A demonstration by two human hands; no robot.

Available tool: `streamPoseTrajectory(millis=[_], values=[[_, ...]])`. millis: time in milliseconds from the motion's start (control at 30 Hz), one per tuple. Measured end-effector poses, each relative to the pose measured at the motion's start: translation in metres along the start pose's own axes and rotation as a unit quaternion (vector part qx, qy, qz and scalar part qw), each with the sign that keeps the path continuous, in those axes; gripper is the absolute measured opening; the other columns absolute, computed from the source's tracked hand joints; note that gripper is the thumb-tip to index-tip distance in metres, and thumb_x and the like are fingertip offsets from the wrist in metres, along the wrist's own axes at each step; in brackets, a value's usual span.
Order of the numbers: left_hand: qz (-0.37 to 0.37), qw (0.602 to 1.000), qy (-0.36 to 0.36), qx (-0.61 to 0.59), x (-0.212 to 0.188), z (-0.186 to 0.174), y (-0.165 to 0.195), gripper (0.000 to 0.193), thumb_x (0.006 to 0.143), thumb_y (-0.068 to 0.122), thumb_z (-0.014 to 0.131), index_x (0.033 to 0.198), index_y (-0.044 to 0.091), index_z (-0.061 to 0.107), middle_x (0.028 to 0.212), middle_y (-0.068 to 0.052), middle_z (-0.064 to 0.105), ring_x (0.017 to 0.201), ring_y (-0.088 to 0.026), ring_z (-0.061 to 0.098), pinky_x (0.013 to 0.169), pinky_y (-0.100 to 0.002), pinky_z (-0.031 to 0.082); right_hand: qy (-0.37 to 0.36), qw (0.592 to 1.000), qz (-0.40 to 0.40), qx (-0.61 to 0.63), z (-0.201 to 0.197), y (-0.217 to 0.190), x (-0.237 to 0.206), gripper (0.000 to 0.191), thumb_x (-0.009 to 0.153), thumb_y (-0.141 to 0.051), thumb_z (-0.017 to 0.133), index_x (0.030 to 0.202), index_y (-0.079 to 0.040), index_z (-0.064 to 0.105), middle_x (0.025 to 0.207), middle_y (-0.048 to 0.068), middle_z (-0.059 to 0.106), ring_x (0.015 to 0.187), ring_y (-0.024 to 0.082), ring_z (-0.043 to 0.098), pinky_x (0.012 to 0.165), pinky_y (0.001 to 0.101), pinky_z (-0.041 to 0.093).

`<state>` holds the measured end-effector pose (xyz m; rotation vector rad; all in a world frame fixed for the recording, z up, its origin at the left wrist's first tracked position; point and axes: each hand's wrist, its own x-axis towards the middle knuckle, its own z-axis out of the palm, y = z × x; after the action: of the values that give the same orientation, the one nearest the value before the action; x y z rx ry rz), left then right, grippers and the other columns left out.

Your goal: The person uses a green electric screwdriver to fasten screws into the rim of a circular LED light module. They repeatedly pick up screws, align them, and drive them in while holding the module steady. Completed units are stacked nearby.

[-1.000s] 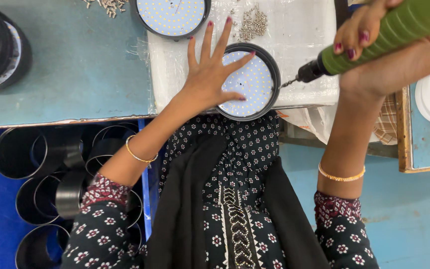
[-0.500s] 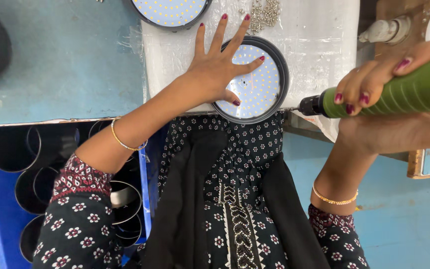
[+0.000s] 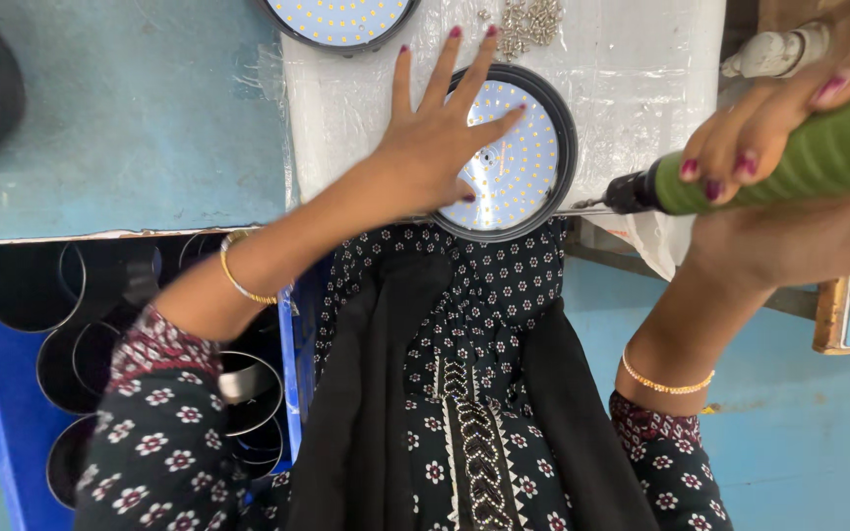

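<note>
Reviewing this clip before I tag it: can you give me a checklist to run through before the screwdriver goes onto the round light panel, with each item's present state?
1. Left hand flat on the round light panel, steadying it: ok.
2. Right hand gripping the green screwdriver: ok.
3. Screwdriver bit on a screw: not ok; the tip sits at the panel's right rim.
4. Panel fully on the white padded sheet: not ok; its near edge overhangs.
5. Loose screws within reach: ok.
6. Screw loaded on the bit: cannot tell.
</note>
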<state>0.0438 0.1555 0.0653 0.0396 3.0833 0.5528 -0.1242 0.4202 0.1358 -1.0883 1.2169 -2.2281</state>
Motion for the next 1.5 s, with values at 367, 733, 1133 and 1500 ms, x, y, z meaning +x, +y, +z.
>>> streamPoseTrajectory(millis=[367,733,1133,1500], values=[[-0.145,0.982,0.111,-0.049,-0.015,0.016,0.033,0.123,0.059,0.064,0.089,0.157,0.009,0.041,0.164,-0.029,-0.004,0.150,-0.054,-0.008,0.108,-0.087,0.003,-0.004,0.937,0.054,-0.345,-0.034,-0.027,0.030,0.039,0.101,-0.038,0.050,0.124,-0.006,0.050,0.100,0.007,0.055,0.079,0.018,0.055,0.065,0.0304,0.042],[-0.138,0.986,0.090,-0.039,-0.015,0.011,0.028,0.120,0.057,0.061,0.091,0.158,0.019,0.041,0.167,-0.024,-0.003,0.151,-0.053,-0.008,0.109,-0.087,0.002,0.089,0.845,0.132,-0.510,0.074,0.099,-0.047,0.028,0.103,-0.013,0.063,0.127,0.001,0.066,0.106,0.010,0.058,0.084,0.015,0.057,0.072,0.0270,0.047],[-0.080,0.996,0.048,-0.007,-0.014,-0.003,0.016,0.115,0.054,0.063,0.090,0.156,0.029,0.046,0.167,-0.020,-0.001,0.150,-0.055,-0.005,0.108,-0.086,0.004,0.109,0.867,0.117,-0.472,0.082,0.097,-0.046,0.025,0.108,-0.011,0.056,0.127,0.000,0.067,0.103,0.008,0.054,0.080,0.011,0.051,0.065,0.0248,0.041],[-0.053,0.998,0.030,0.017,-0.015,-0.011,0.014,0.116,0.057,0.066,0.087,0.158,0.026,0.045,0.168,-0.023,0.001,0.151,-0.054,-0.004,0.111,-0.083,0.003,0.114,0.862,0.126,-0.477,0.081,0.097,-0.047,0.026,0.107,-0.011,0.056,0.128,0.000,0.067,0.105,0.008,0.057,0.077,0.011,0.052,0.063,0.0250,0.041]])
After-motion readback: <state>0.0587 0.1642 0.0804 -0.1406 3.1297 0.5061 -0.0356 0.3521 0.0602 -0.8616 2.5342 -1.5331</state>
